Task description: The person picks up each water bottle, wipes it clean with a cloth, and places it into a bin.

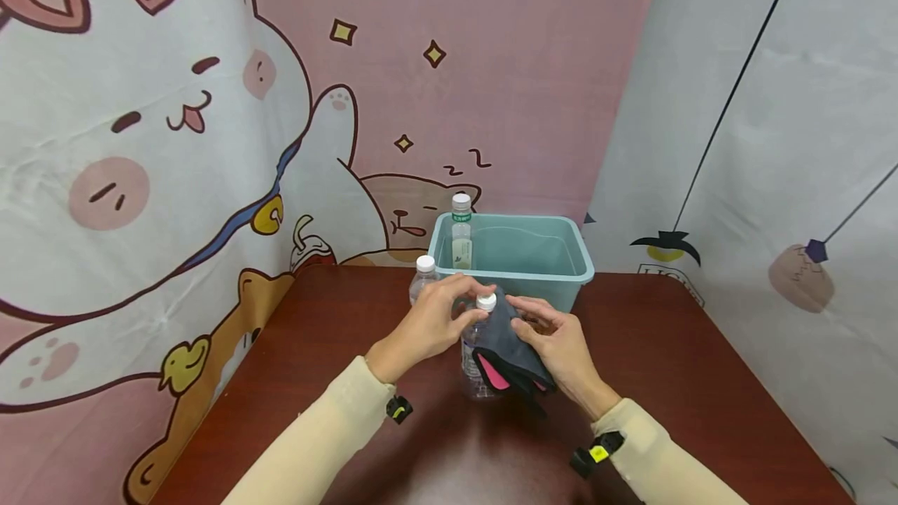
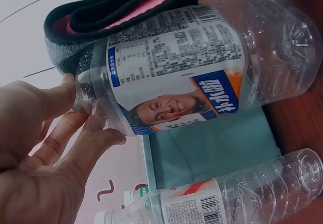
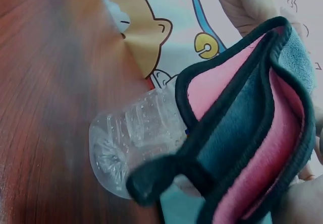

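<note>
A clear plastic bottle [image 1: 471, 365] with a white cap stands upright on the table in the head view. My left hand [image 1: 433, 318] has its thumb and fingers around the cap and neck; in the left wrist view the fingers [image 2: 65, 128] curl about the bottle's upper end, above its printed label [image 2: 176, 72]. My right hand [image 1: 564, 345] holds a folded grey cloth [image 1: 510, 337] with black edging and a pink inner side, against the bottle's right side. In the right wrist view the cloth [image 3: 237, 118] covers much of the bottle [image 3: 136, 138].
Behind the hands a light blue bin [image 1: 515, 277] stands on the brown table [image 1: 337, 326], with a green-labelled bottle [image 1: 461, 236] inside it. Another white-capped bottle [image 1: 423, 279] stands in front of the bin's left corner. Printed cloth walls [image 1: 533, 100] rise behind and beside the table.
</note>
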`<state>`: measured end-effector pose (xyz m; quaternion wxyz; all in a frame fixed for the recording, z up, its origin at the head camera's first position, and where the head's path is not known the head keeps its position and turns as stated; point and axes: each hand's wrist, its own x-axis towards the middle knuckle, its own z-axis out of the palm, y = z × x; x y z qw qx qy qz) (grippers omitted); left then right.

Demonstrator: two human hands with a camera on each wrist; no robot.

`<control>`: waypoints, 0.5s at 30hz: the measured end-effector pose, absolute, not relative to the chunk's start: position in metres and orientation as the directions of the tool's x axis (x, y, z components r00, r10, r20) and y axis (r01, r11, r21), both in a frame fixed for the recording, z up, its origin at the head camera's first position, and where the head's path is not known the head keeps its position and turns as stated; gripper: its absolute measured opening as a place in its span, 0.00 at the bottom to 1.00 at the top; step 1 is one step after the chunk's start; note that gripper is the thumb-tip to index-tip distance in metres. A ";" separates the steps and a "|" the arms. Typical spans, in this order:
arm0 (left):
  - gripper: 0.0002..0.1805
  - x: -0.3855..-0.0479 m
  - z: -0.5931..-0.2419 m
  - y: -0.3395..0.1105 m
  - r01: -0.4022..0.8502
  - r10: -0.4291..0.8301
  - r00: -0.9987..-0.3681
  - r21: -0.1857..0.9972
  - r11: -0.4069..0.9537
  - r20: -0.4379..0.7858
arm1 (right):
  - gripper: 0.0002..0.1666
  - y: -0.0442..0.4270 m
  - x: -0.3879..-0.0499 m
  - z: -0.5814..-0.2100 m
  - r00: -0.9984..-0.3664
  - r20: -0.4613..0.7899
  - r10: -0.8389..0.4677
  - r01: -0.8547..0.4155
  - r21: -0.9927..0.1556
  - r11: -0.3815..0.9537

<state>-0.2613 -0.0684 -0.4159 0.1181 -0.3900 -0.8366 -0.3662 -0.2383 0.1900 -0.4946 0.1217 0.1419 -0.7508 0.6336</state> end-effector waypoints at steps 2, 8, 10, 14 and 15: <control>0.23 -0.261 -0.415 -0.069 0.742 0.561 -0.666 0.512 0.432 0.492 | 0.26 0.191 -0.240 -0.494 -0.922 0.376 -0.088 -0.386 -0.897 0.216; 0.23 -0.262 -0.418 -0.069 0.747 0.554 -0.662 0.500 0.438 0.505 | 0.36 0.194 -0.238 -0.497 -0.885 0.407 -0.226 -0.459 -0.844 0.278; 0.23 -0.263 -0.419 -0.068 0.745 0.558 -0.664 0.502 0.439 0.498 | 0.40 0.195 -0.236 -0.497 -0.870 0.422 -0.255 -0.484 -0.828 0.282; 0.23 -0.263 -0.419 -0.068 0.737 0.564 -0.672 0.505 0.449 0.480 | 0.43 0.197 -0.235 -0.494 -0.836 0.477 -0.272 -0.548 -0.763 0.343; 0.23 -0.262 -0.419 -0.068 0.737 0.566 -0.672 0.505 0.449 0.478 | 0.44 0.198 -0.235 -0.492 -0.825 0.496 -0.273 -0.565 -0.738 0.367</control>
